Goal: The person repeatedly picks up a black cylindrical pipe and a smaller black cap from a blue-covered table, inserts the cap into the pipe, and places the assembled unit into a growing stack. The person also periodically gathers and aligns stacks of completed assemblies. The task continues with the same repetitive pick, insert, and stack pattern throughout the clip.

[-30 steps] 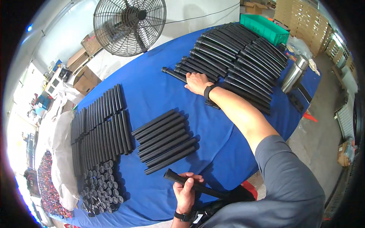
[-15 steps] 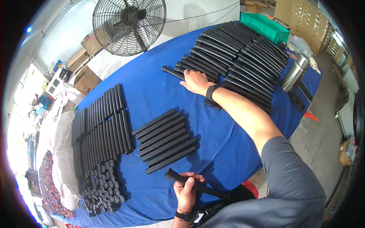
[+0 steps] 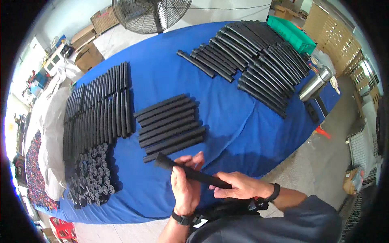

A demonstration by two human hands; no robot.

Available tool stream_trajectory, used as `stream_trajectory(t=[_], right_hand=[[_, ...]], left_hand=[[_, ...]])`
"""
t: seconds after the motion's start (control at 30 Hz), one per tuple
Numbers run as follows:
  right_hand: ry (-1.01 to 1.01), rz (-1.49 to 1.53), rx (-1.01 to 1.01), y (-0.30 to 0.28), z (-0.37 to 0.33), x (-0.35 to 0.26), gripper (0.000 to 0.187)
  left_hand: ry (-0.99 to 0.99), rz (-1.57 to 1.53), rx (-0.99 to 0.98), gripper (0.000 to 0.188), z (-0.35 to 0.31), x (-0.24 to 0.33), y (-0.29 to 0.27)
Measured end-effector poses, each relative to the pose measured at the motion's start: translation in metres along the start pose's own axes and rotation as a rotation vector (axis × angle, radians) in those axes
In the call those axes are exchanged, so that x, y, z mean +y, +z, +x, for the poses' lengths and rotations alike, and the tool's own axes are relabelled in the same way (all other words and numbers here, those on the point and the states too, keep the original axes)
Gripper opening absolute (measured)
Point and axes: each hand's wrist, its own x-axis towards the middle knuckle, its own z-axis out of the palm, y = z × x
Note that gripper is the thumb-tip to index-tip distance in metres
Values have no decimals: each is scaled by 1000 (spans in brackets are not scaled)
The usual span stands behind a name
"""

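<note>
A black tube (image 3: 199, 176) with a wider collar at its far left end lies slantwise across both hands, above the table's front edge. My left hand (image 3: 185, 184) closes round it just behind the collar, the thumb on the near side and the fingers on the far side. Around the plainer end is my right hand (image 3: 240, 185), its thumb and fingers pressed on the tube. Just beyond my left hand, a group of loose black tubes (image 3: 172, 127) lies side by side. Left of it are small round black caps (image 3: 97, 176) in a cluster.
A blue cloth (image 3: 227, 133) covers the table. Rows of black tubes (image 3: 99, 105) lie at the left; collared tubes (image 3: 251, 56) fill the far right. A steel flask (image 3: 316, 84) and green bin (image 3: 291, 34) stand rightward. A fan (image 3: 152, 14) is behind.
My right hand has left the collared tubes at the far right, where a tube now lies at the row's left end. It has come back to grip the tube in my left hand.
</note>
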Motion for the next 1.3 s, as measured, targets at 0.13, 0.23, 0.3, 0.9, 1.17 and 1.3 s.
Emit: stream_trajectory(t=[0.13,0.23,0.3,0.9,1.17,1.3], right_hand=[[108,80,55,19,-5,2,42],[264,707,-126,18,-20,8,37],[322,815,-172,21,-28,5,40],[515,925,-251,51,-18,2,36],[545,890,-242,52,-12,-1,36],[575,886,-230,53,-9,-1,29]], left_hand=[[-66,-14,-83,64,1,0,-2],[-51,-233,-117,77,3,18,2],[37,-233,-18,79,13,35,5],[134,30,336,35,23,31,-13],[65,103,381,40,24,37,-9],[37,92,414,39,24,42,-9]])
